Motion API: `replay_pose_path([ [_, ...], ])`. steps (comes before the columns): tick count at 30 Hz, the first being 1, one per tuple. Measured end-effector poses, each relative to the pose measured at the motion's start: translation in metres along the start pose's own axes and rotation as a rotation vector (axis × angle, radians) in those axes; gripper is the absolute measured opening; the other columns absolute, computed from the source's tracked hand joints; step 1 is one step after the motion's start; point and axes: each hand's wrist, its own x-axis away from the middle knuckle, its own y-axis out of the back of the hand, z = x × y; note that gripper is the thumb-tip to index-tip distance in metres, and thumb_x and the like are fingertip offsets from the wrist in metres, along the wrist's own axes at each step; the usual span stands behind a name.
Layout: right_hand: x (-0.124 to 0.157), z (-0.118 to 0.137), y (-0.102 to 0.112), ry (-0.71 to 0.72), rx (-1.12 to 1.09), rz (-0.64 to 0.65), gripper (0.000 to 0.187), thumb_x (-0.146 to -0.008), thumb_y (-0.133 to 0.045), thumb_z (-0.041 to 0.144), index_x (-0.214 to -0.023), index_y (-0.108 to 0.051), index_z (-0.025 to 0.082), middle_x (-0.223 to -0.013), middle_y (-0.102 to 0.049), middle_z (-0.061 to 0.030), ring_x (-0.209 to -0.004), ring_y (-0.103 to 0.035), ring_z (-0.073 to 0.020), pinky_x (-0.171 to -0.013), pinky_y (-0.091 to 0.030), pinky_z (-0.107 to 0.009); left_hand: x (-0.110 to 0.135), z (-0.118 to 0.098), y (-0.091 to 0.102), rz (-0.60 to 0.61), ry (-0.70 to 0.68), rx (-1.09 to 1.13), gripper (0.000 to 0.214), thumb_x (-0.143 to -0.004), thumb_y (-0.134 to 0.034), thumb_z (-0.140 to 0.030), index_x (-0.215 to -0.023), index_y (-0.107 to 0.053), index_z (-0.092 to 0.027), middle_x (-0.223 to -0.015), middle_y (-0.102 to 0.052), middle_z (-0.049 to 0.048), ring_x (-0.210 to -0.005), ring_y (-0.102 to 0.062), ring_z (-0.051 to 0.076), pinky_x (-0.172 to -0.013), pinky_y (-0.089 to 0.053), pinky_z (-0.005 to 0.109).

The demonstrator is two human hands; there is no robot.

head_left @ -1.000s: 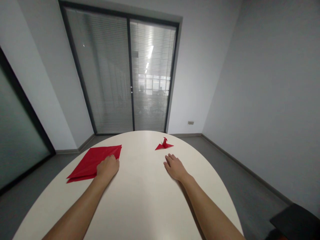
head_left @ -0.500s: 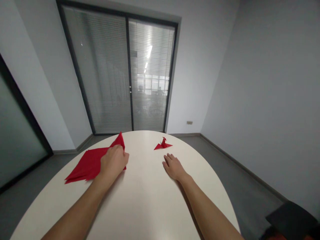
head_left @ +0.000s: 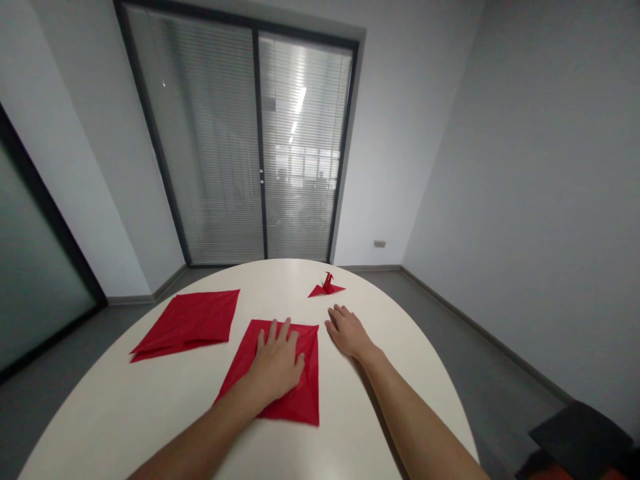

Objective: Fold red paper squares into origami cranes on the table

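Observation:
A single square red paper sheet (head_left: pixel 309 387) lies on the white table in front of me. Resting flat on it with fingers spread is my left hand (head_left: pixel 277 363), which covers the sheet's middle. My right hand (head_left: pixel 347 331) lies palm down just right of the sheet, its fingers loosely extended and holding nothing. Beyond that hand stands a red origami crane (head_left: pixel 327 287) with its wings spread. To the left is a stack of red paper sheets (head_left: pixel 193 323), its near-left edges slightly fanned.
The round white table (head_left: pixel 350 433) fills the foreground. Behind it is a dark-framed glass partition with blinds (head_left: pixel 220 167). A dark object (head_left: pixel 580 433), perhaps a chair, shows at lower right. Grey walls stand on both sides.
My left hand has drawn one red sheet off the stack, moved it right and laid it flat in front of me. Its fingers have spread. My right hand has stayed in place.

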Motion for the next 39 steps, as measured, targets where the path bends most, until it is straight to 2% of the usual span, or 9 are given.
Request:
replay_pose_path([
  [3,0.003,0.018,0.008,0.031,-0.046,-0.065,0.038,-0.099,-0.039,0.028,-0.122,-0.065,0.013,-0.142,-0.055,-0.0158,-0.133,-0.048,-0.0274,-0.112,-0.033,-0.04,-0.01,0.019,-0.009,0.027,0.066,-0.015,0.065,-0.093,-0.04,-0.051,-0.149,-0.043,-0.016,-0.159,-0.033,0.0172,-0.145,-0.028,0.044,-0.114,-0.024,0.066],
  [7,0.015,0.06,0.012,0.118,-0.254,-0.117,0.042,-0.101,-0.033,0.026,-0.129,-0.061,0.012,-0.134,-0.063,-0.0127,-0.126,-0.055,-0.0213,-0.11,-0.037,-0.032,-0.022,0.034,-0.023,-0.076,0.024,-0.042,0.055,-0.1,-0.026,-0.041,-0.146,-0.047,-0.019,-0.157,-0.039,0.0135,-0.142,-0.037,0.038,-0.113,-0.031,0.06],
  [9,0.024,0.078,0.007,0.218,-0.324,-0.032,0.043,-0.102,-0.031,0.028,-0.132,-0.058,0.015,-0.133,-0.064,-0.0107,-0.123,-0.058,-0.02,-0.106,-0.042,-0.032,-0.027,0.04,-0.027,-0.09,-0.03,-0.025,0.054,-0.099,-0.026,-0.032,-0.146,-0.046,-0.015,-0.155,-0.042,0.013,-0.142,-0.039,0.032,-0.115,-0.033,0.052],
  [11,0.031,0.086,0.0,0.244,-0.29,0.071,0.049,-0.102,-0.031,0.033,-0.142,-0.049,0.011,-0.146,-0.053,-0.0142,-0.135,-0.048,-0.0233,-0.113,-0.036,-0.037,-0.03,0.046,-0.03,-0.082,-0.082,-0.002,0.054,-0.097,-0.029,-0.026,-0.147,-0.044,-0.01,-0.155,-0.041,0.0144,-0.145,-0.036,0.028,-0.117,-0.032,0.046],
  [16,0.031,0.073,-0.009,0.178,-0.091,0.209,0.061,-0.102,-0.029,0.045,-0.153,-0.034,0.012,-0.161,-0.026,-0.0127,-0.151,-0.015,-0.0322,-0.121,-0.015,-0.052,-0.031,0.052,-0.034,-0.085,-0.097,0.0,0.055,-0.096,-0.034,-0.026,-0.148,-0.042,-0.008,-0.157,-0.036,0.0167,-0.147,-0.031,0.029,-0.119,-0.027,0.047],
  [22,0.025,0.063,0.001,0.088,-0.038,0.085,0.055,-0.101,-0.033,0.043,-0.143,-0.049,0.012,-0.151,-0.046,-0.0158,-0.141,-0.038,-0.0307,-0.117,-0.024,-0.049,-0.021,0.034,-0.032,-0.14,-0.099,-0.031,0.054,-0.095,-0.043,-0.037,-0.144,-0.049,-0.015,-0.154,-0.043,0.0163,-0.143,-0.037,0.032,-0.119,-0.026,0.052],
  [29,0.027,0.059,-0.007,0.224,-0.079,0.228,0.059,-0.103,-0.025,0.045,-0.155,-0.032,0.017,-0.163,-0.023,-0.0093,-0.152,-0.014,-0.0285,-0.121,-0.013,-0.052,-0.017,0.023,-0.021,-0.166,-0.232,0.016,0.042,-0.091,-0.042,-0.025,-0.128,-0.058,-0.012,-0.138,-0.059,0.0158,-0.132,-0.05,0.026,-0.118,-0.03,0.043],
  [35,0.022,0.053,-0.012,0.229,-0.074,0.228,0.062,-0.102,-0.024,0.046,-0.156,-0.028,0.014,-0.163,-0.021,-0.0093,-0.152,-0.012,-0.0273,-0.122,-0.011,-0.047,-0.029,0.037,-0.031,-0.057,-0.163,0.017,0.058,-0.096,-0.036,-0.031,-0.15,-0.037,-0.009,-0.159,-0.034,0.0155,-0.148,-0.029,0.027,-0.121,-0.024,0.045],
  [39,0.013,0.034,-0.008,0.075,-0.04,0.244,0.071,-0.102,-0.021,0.054,-0.157,-0.022,0.01,-0.164,-0.016,-0.0119,-0.152,-0.01,-0.0289,-0.122,-0.009,-0.049,-0.03,0.038,-0.034,-0.05,-0.117,-0.014,0.062,-0.096,-0.038,-0.039,-0.152,-0.036,-0.012,-0.161,-0.029,0.0144,-0.15,-0.023,0.031,-0.122,-0.02,0.049],
])
